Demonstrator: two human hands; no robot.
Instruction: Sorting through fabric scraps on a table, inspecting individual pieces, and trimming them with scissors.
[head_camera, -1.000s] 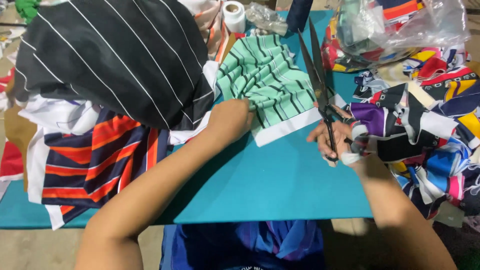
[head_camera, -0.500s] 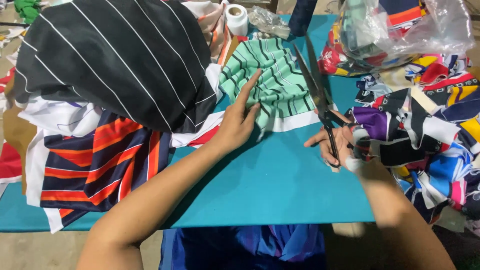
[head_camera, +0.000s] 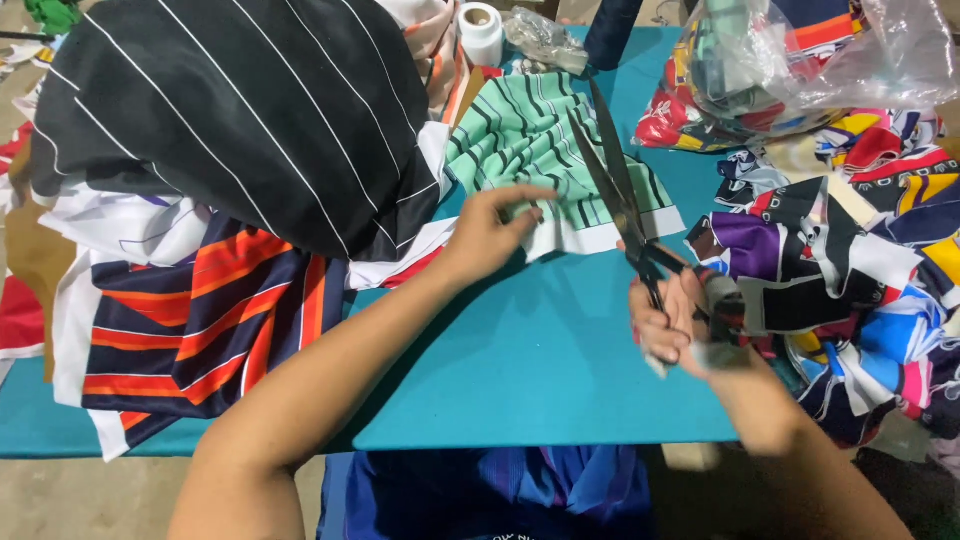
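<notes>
Left hand (head_camera: 488, 228): fingers pinched on the near edge of the green striped fabric piece (head_camera: 545, 150), lifting its white hem off the teal table (head_camera: 520, 370). Right hand (head_camera: 680, 315): fingers closed through the handles of large black scissors (head_camera: 612, 185), blades parted in a narrow V, tips pointing away over the green piece, which lies mid-table just beyond both hands. Left of it, a big black cloth with thin white stripes (head_camera: 230, 110) heaped over a navy and orange striped cloth (head_camera: 200, 330). Right of the scissors, a pile of multicoloured fabric scraps (head_camera: 850, 260); behind that, a clear plastic bag (head_camera: 800, 60) of more scraps. White tape roll (head_camera: 481, 30) at the far edge
</notes>
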